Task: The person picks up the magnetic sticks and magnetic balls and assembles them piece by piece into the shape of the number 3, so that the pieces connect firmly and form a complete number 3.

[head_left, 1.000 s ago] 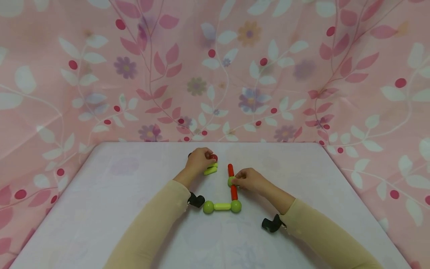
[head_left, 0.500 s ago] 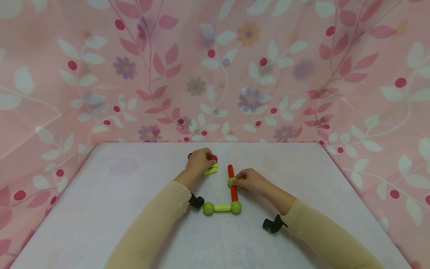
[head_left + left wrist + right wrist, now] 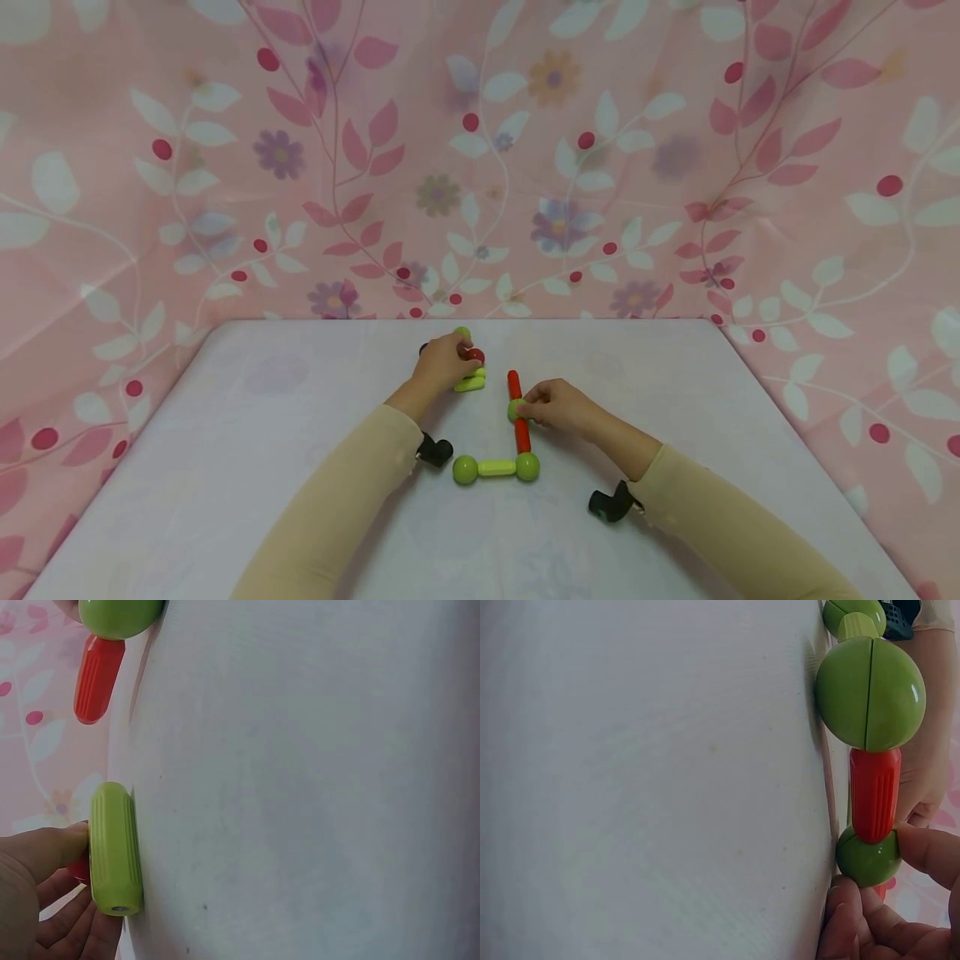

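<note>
My left hand (image 3: 442,363) is at the far middle of the table, with thumb and fingers around a red ball (image 3: 476,357). Light-green rods (image 3: 470,384) lie beside it; one light-green rod (image 3: 114,851) partly covers the fingers in the left wrist view. A green ball (image 3: 462,332) shows just beyond the fingertips. My right hand (image 3: 558,403) pinches a green ball (image 3: 868,856) joined between a red rod (image 3: 513,384) and another red rod (image 3: 875,793). That nearer rod meets a green corner ball (image 3: 527,467), which a light-green rod (image 3: 497,468) links to another green ball (image 3: 465,469).
A dark piece (image 3: 423,348) is mostly hidden behind my left hand. Black wrist devices (image 3: 436,451) sit at both cuffs. The white table (image 3: 300,433) ends at a pink floral cloth (image 3: 480,167) behind.
A green ball has come into view beyond my left fingertips. The right hand keeps its pinch on the joined green ball, and the connected pieces appear slightly lower in view.
</note>
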The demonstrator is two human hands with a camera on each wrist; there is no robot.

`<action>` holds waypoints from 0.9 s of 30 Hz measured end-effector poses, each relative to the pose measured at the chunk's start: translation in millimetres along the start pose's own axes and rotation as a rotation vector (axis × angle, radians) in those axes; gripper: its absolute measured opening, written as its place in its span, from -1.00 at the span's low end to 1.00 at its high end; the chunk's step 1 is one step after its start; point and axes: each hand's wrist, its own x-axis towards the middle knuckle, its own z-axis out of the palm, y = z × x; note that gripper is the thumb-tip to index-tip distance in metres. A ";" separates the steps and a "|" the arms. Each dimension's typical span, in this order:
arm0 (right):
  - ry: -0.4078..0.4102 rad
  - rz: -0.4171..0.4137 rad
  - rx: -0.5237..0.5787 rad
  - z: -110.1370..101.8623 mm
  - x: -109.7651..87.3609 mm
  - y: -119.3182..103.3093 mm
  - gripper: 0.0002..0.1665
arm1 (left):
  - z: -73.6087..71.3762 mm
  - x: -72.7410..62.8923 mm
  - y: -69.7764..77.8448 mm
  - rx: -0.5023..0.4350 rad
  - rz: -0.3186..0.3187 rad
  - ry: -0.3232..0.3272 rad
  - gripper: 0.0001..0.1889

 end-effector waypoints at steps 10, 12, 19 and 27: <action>-0.006 -0.015 0.003 0.8 -3.0 -0.2 -0.69 | 1.8 -1.0 -2.2 -0.022 -0.006 -0.010 -0.62; -0.006 -0.014 0.005 1.0 -2.9 -0.1 -0.69 | 1.6 -1.2 -2.8 -0.027 0.000 -0.009 -0.61; -0.008 -0.020 0.005 -0.4 -1.5 -0.3 -0.69 | -1.6 -0.1 -0.7 -0.079 0.053 0.026 -0.66; -0.021 -0.031 0.024 -2.1 -1.3 1.0 -0.67 | -1.1 1.9 10.9 -0.180 0.109 -0.012 -0.63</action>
